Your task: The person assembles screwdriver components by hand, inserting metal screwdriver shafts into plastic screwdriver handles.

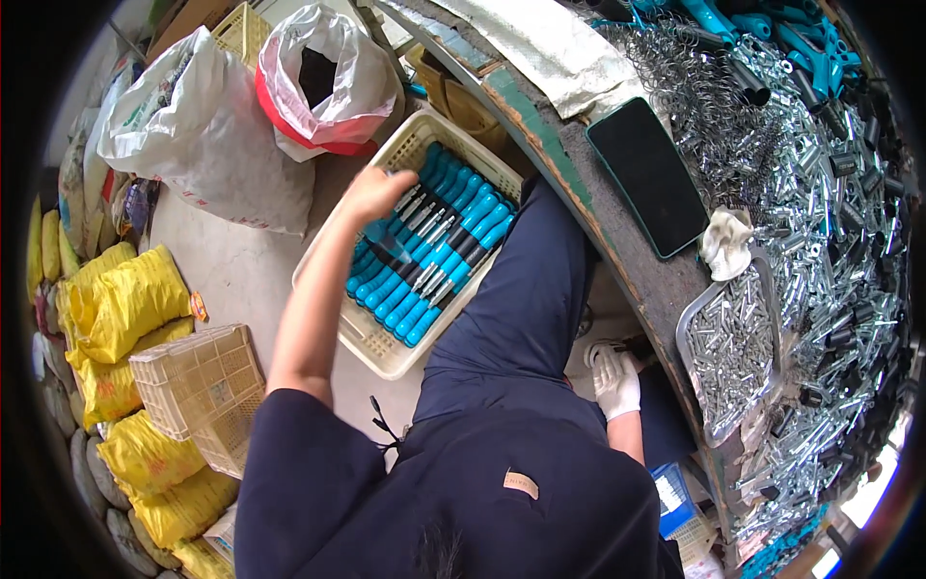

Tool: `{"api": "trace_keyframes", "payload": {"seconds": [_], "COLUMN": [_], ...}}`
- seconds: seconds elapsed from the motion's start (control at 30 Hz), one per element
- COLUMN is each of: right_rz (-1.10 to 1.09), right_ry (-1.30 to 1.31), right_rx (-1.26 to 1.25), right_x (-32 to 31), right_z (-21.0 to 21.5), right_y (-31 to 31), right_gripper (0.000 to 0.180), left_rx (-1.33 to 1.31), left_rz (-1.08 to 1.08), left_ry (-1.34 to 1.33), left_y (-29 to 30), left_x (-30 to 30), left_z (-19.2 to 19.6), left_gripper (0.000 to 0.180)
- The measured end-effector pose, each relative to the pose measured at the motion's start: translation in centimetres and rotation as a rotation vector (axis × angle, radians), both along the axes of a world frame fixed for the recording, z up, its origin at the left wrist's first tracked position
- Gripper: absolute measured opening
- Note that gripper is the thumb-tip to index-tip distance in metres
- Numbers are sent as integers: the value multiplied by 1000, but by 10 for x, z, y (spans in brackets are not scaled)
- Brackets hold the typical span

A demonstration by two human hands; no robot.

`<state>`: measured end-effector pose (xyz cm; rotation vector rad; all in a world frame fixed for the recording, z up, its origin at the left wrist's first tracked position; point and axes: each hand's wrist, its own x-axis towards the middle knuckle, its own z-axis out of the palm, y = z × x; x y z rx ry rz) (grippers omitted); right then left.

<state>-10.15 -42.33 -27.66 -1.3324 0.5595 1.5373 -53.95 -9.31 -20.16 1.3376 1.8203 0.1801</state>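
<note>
My bare left hand (376, 196) is over a cream plastic crate (389, 365) at the centre, its fingers curled and partly smeared by motion. Just below it is a blurred teal thing (386, 241); whether the hand touches it cannot be made out. Packed side by side in the crate are several teal-handled tools (417, 323) with metal or black middle parts. My right hand (617, 384), in a white glove, hangs low beside my right leg, under the bench edge. Its fingers look stretched out, and I see nothing in them.
On the bench (627, 236) to the right lie a dark phone (648, 179), a crumpled white glove (726, 244), a tray of small metal pins (728, 333) and heaped metal parts (820, 222). White sacks (207, 125), yellow bags (135, 299) and another crate (198, 376) stand left.
</note>
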Motion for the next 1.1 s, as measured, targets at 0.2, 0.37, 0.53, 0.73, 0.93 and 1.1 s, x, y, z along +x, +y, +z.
{"api": "trace_keyframes", "payload": {"seconds": [0.2, 0.37, 0.53, 0.73, 0.93, 1.1], "right_rz": [-3, 56, 92, 24, 158, 1279], "right_ry": [-149, -117, -125, -147, -287, -686], "right_rx": [-64, -93, -49, -46, -125, 103], "right_x": [13, 10, 9, 19, 3, 18], "right_z": [-2, -9, -10, -12, 32, 154], "right_y": [-4, -3, -2, -27, -8, 22], "right_gripper": [47, 46, 48, 48, 47, 42], "left_rx": [-148, -191, -113, 49, -360, 27], "left_rz": [80, 182, 292, 382, 819, 453], "left_ry": [369, 338, 213, 196, -1083, -584], "left_y": [3, 36, 46, 25, 43, 2], "left_x": [21, 23, 74, 127, 48, 48], "left_z": [-70, -124, -192, -284, -376, -280], "left_gripper": [66, 72, 68, 80, 45, 50]}}
